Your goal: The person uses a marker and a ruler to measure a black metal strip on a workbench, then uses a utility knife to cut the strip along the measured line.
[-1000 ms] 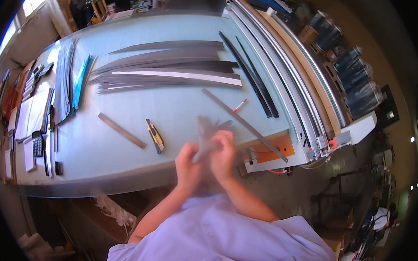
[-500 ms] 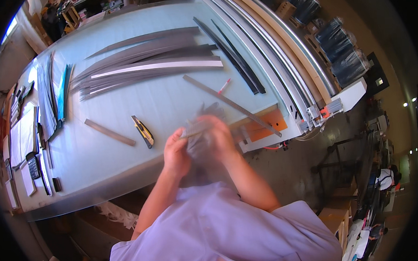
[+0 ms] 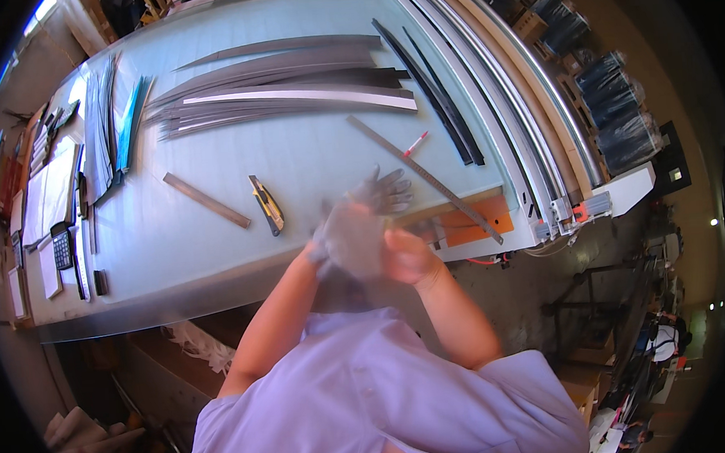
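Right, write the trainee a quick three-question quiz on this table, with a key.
1. True or false: the knife lies to the left of the pen.
2. Which is nearest the right hand? A) calculator B) grey glove C) pen
3. Fill the gap: the knife is black and ____.

Key: 1. True. 2. B. 3. Yellow.

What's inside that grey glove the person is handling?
Apparently the left hand: the bare forearm runs into the grey glove, which the right hand seems to grip. What the glove covers, fingers included, can't be seen.
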